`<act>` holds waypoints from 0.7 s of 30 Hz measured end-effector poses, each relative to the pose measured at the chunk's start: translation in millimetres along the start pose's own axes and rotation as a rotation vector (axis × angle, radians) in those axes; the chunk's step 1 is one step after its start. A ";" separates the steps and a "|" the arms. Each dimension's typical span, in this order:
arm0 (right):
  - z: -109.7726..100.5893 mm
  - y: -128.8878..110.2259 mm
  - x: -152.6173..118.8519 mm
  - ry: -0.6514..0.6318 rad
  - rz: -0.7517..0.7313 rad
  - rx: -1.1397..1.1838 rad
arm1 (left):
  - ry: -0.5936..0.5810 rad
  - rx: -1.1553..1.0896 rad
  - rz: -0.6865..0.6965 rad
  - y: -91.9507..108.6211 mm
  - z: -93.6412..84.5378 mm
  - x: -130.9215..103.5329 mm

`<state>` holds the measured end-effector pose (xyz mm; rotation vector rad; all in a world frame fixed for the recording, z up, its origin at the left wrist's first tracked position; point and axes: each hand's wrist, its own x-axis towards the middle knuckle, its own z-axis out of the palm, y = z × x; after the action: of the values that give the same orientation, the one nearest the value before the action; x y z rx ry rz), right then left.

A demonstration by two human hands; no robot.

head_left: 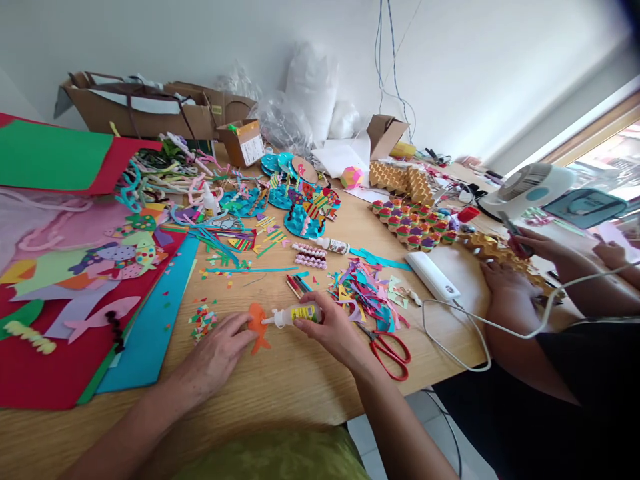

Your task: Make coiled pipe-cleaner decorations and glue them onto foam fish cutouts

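An orange paper fish [257, 327] lies near the front of the wooden table, its forked tail toward me. With thumb and fingers, my left hand [227, 343] pinches its left edge. My right hand [333, 330] is closed around a small glue bottle [303, 313] with a yellow label. The bottle is tipped sideways, and its white nozzle reaches the fish's surface; whether glue is coming out is too small to tell. A pile of tiny coloured paper bits [204, 321] sits just beyond my left hand. Red-handled scissors [390, 353] rest to the right of my right forearm.
Coloured paper scraps [363, 290] and a white power bank [433, 277] with a cable are to the right. Red and blue sheets [150, 347] cover the left side. Egg cartons [410, 223] stand farther back. At right, another person's hands [510, 280] work with a tool.
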<state>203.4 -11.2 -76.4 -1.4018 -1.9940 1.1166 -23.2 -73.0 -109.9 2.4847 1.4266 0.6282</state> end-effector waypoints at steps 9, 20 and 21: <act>-4.5 -8.5 -11.0 -0.152 0.004 -0.256 | -0.014 0.014 0.006 0.5 1.0 0.2; -3.1 -10.1 -17.5 -0.295 -0.077 -0.443 | -0.015 0.039 0.007 -1.1 4.5 -1.3; -3.2 -11.2 -17.4 -0.298 -0.080 -0.449 | -0.007 0.042 0.004 -1.0 5.0 -1.5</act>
<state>206.2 -27.8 -64.0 -1.4069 -2.6152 0.9195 -22.4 -73.6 -115.0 2.5195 1.4474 0.5960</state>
